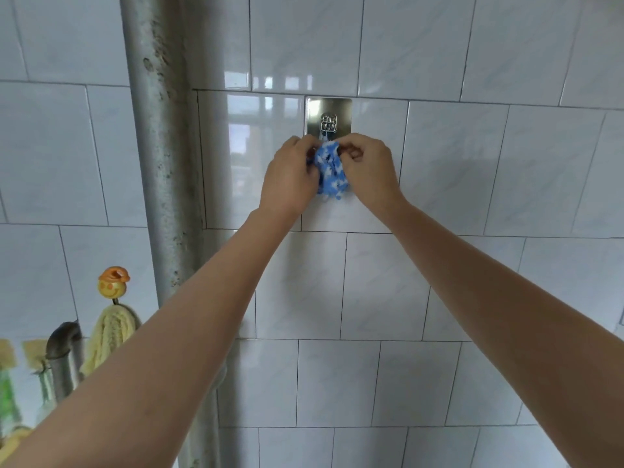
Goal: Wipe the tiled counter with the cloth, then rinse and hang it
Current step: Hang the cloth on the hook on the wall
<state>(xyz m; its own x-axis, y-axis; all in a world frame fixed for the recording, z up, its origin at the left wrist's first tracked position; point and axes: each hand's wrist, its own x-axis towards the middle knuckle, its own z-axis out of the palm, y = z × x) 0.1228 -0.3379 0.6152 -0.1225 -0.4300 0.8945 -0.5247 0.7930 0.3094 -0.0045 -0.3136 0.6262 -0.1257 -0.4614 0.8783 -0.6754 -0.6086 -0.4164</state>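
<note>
White wall tiles [449, 163] back the hook [328, 125], where both hands [293, 175] [366, 170] pinch the cloth [329, 170]; missing the prong could drop it.

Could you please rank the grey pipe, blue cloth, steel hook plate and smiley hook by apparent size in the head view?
1. grey pipe
2. blue cloth and steel hook plate look alike, both partly hidden, so unranked
3. smiley hook, smallest
</note>
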